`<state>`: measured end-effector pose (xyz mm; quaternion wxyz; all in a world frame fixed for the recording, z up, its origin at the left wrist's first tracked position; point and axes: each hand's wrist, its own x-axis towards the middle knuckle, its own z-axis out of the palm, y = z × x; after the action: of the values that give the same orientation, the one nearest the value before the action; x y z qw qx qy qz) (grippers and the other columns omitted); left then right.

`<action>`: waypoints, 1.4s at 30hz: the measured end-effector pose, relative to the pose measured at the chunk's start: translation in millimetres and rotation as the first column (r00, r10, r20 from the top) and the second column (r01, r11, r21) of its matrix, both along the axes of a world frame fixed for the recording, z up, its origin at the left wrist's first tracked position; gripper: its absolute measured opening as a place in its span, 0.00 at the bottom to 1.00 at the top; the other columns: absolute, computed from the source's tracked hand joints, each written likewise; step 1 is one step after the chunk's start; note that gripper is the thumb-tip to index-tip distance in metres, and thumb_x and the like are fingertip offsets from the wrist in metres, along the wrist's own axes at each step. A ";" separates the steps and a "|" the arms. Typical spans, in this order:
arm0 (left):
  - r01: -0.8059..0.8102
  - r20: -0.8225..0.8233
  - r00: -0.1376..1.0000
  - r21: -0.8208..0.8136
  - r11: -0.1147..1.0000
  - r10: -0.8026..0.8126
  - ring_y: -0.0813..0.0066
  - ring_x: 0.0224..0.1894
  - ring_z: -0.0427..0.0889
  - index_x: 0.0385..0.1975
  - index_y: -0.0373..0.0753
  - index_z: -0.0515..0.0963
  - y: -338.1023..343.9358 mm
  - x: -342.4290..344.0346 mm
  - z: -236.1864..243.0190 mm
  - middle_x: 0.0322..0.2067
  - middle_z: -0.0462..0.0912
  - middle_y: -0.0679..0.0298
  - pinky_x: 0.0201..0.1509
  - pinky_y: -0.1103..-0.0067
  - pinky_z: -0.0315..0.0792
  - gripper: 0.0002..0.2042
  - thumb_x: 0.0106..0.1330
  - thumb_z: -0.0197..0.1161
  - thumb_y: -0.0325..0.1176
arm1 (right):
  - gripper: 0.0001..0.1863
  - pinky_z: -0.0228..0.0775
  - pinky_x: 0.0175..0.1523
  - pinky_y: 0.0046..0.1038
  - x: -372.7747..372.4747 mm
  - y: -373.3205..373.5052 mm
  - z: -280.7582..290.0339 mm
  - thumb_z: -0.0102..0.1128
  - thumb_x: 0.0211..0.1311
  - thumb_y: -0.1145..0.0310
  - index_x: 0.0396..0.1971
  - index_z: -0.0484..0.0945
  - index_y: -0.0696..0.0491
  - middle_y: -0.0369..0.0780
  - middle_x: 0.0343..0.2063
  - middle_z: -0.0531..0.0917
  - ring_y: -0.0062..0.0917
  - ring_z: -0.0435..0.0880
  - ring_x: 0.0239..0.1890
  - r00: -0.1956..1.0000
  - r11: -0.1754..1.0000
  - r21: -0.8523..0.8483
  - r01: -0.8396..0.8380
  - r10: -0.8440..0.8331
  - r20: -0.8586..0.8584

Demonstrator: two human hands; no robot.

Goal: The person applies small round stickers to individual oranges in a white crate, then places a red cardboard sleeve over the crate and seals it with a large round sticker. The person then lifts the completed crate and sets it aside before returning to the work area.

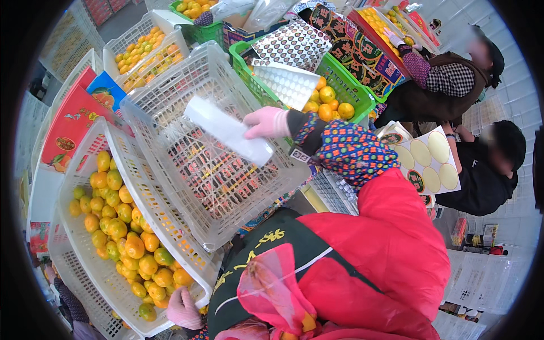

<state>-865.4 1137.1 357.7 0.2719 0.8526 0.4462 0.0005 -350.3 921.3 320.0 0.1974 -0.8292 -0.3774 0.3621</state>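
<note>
My right hand (266,123), in a pink glove, pinches one end of a folded strip of translucent white plastic film (224,129). The strip hangs over a whitish lattice-walled plastic crate (211,229) in front of me. Through that crate's slotted floor a red and black printed pattern shows. At the lower left, my gloved left hand (184,309) is at the near corner of a white crate (164,229) holding many orange and greenish mandarins (134,246). Its fingers look curled, close to the rim and the nearest fruit; what they grip, if anything, is hidden.
A green crate (354,93) behind holds mandarins and sticker sheets (292,82). Red printed card (65,122) stands at the left beside another fruit crate (144,54). Two people work on the right, one reaching into a fruit box, one near large round labels (428,156).
</note>
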 end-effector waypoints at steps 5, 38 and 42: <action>0.009 -0.058 0.998 -0.011 1.000 -0.010 0.68 0.28 0.84 0.38 0.36 0.85 5.9 -17.6 -8.1 0.24 0.84 0.54 0.37 0.72 0.78 0.16 0.67 0.61 0.43 | 0.36 0.71 0.63 0.36 80.1 -28.0 7.9 0.71 0.53 0.52 0.61 0.75 0.52 0.46 0.55 0.82 0.40 0.80 0.57 0.641 0.866 0.375 0.330 -0.498 0.585; -0.121 -0.021 0.992 0.033 0.992 0.122 0.58 0.32 0.85 0.33 0.41 0.86 -21.1 2.1 34.5 0.28 0.86 0.57 0.38 0.67 0.77 0.10 0.59 0.68 0.40 | 0.39 0.65 0.66 0.39 93.6 102.0 66.6 0.73 0.49 0.59 0.64 0.70 0.48 0.41 0.58 0.78 0.37 0.73 0.63 0.555 0.982 0.145 -0.124 -0.052 0.830; -0.111 0.001 0.994 0.076 0.991 0.111 0.58 0.32 0.85 0.33 0.41 0.86 -24.1 -1.8 34.1 0.28 0.85 0.58 0.38 0.68 0.77 0.10 0.59 0.68 0.40 | 0.35 0.62 0.67 0.40 42.9 256.5 81.3 0.69 0.56 0.56 0.65 0.70 0.48 0.41 0.59 0.78 0.37 0.73 0.63 0.611 0.764 0.413 -0.496 -0.031 0.791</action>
<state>-867.2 1113.0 391.8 0.2380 0.8363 0.4929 0.0312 -307.4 1177.8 401.3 0.2189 -0.7342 -0.6285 -0.1344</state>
